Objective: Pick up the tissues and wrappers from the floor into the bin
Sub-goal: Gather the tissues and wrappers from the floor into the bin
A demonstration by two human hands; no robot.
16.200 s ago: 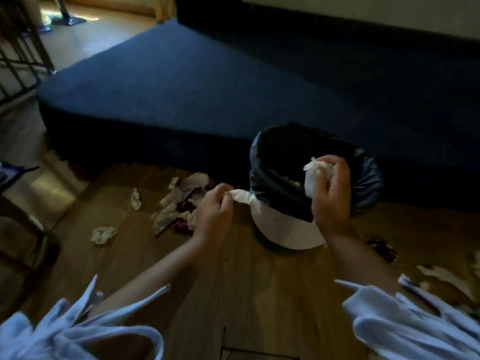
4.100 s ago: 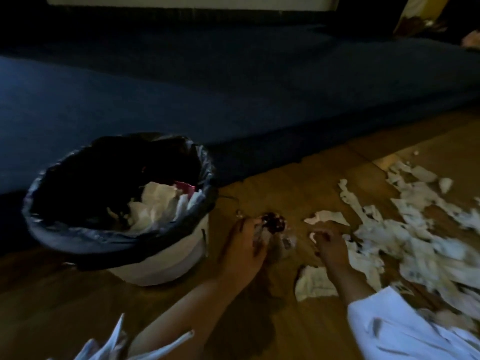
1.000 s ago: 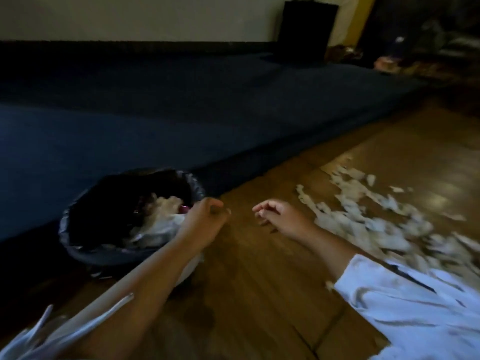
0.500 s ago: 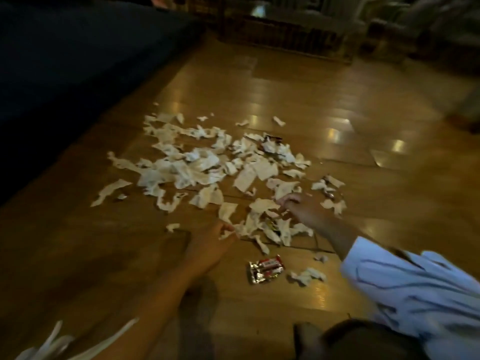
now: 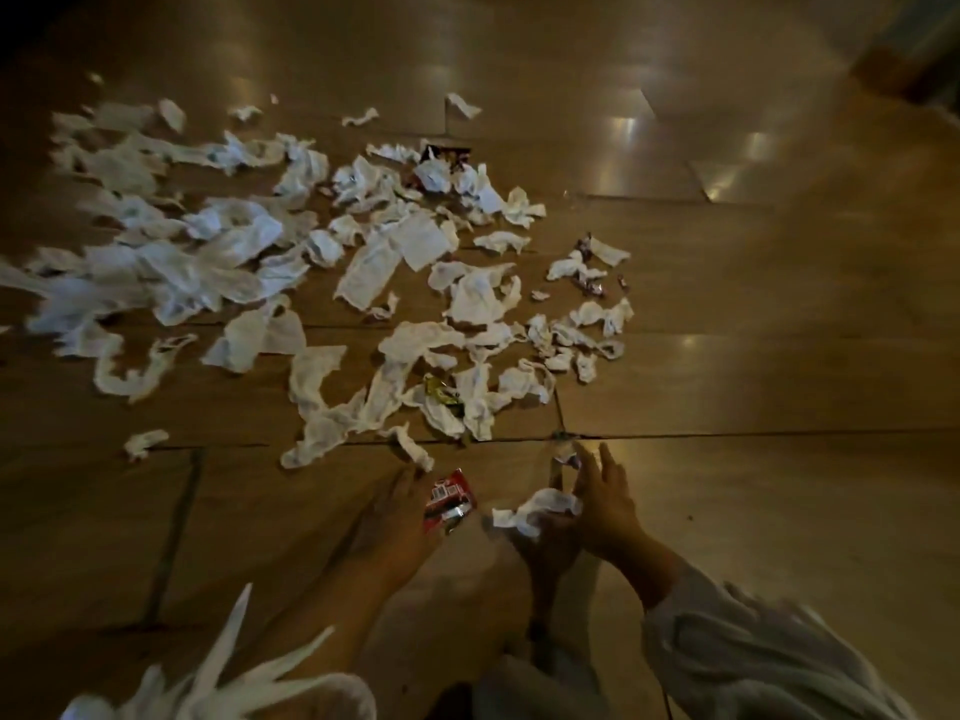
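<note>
Lying torn, crumpled: white tissues [image 5: 363, 272] | red shiny wrapper [image 5: 450, 500] touching left hand [image 5: 395, 532]

— Underfoot?
— Glossy wooden floor [image 5: 753, 366], long planks, glints of light toward the far right.
— Lying on it?
— Across left and centre, a wide scatter of torn white tissues [image 5: 249, 262]. Among the nearest strips, a yellow wrapper [image 5: 441, 394]. Half buried at the far edge, a dark wrapper [image 5: 447, 153]. On the right fringe, small shiny wrappers [image 5: 589, 283] beside tissues. Apart at near left, a tissue scrap [image 5: 145, 441]. Nearest, a red wrapper [image 5: 449, 504] just beside a crumpled tissue [image 5: 535, 511]; contact with the boards unclear.
</note>
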